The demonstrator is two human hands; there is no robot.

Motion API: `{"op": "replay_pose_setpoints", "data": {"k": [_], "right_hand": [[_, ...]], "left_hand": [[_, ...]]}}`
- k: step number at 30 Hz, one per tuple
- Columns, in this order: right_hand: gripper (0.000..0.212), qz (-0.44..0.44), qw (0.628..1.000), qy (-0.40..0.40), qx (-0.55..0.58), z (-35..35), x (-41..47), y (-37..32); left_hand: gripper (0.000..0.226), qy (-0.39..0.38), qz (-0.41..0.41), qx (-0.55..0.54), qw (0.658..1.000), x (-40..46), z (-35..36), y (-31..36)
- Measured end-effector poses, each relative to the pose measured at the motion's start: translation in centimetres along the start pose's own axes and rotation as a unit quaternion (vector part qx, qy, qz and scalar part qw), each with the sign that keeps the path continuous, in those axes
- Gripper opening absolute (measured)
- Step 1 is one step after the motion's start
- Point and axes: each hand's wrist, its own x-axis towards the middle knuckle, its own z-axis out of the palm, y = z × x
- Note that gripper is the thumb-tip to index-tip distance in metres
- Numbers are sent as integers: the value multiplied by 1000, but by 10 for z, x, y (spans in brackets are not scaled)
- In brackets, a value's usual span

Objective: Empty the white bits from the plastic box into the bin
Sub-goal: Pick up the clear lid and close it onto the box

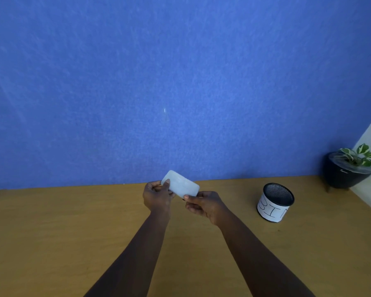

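Both forearms come in from the bottom edge, bare, angled up and inward so the hands meet above the wooden surface (51, 243). Left hand (157, 196) has its palm turned inward, thumb up on the near face of the plastic box (180, 185), fingers (159, 187) curled behind its left end and clamped on it. Right hand (204, 204) sits slightly lower and nearer, thumb pinching the box's lower right corner, other fingers folded under; also clamped on the box. Box is held in the air btwn the two hands, tilted w/ its left end higher, translucent and whitish; can't tell the white bits apart from the plastic. Off to the right, well apart from the hands, a small mesh bin (275, 202) stands upright on the surface, white label lettered "BIN". Farther right, a potted plant (349, 168) at the corner. Blue felt wall (159, 82) behind.
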Motion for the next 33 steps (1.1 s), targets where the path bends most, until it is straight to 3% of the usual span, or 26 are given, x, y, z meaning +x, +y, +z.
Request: {"op": "replay_pose_setpoints", "data": {"k": [2, 4, 7, 9, 12, 14, 18, 21, 25, 29, 31, 33], "right_hand": [[59, -35, 988, 63, -133, -1, 1, 2], [67, -152, 929, 140, -307, -1, 3, 4], [67, -310, 859, 104, -392, 2, 6, 6], [72, -317, 832, 69, -450, 5, 8, 7], [70, -292, 812, 76, -500, 8, 12, 7], [62, -278, 820, 78, -494, 7, 11, 7], [61, -228, 900, 45, -370, 3, 9, 10], [53, -200, 926, 17, -319, 7, 9, 13], [46, -183, 920, 22, -347, 14, 11, 17], [47, -166, 893, 53, -415, 9, 15, 23], [45, -145, 903, 56, -399, 5, 17, 25], [40, -122, 931, 48, -341, 3, 19, 26]], "left_hand": [[15, 10, -5, 4, 1000, 1, 0, 1], [13, 16, -11, 18, 1000, 3, -1, 2], [24, 12, -4, 49, 999, 4, 0, 5], [29, 2, 8, 86, 996, 0, 2, 7], [30, -19, 7, 127, 992, -5, 4, 12], [27, -40, -3, 143, 989, -5, 3, 14], [30, -83, 0, 193, 978, -5, 2, 21], [34, -74, 14, 219, 973, -5, 4, 23], [31, -73, 0, 290, 954, -3, 8, 22], [61, -164, -140, 234, 948, -3, 12, 25], [53, -162, -131, 236, 949, -1, 12, 28], [42, -116, -70, 269, 954, 5, 8, 29]]}}
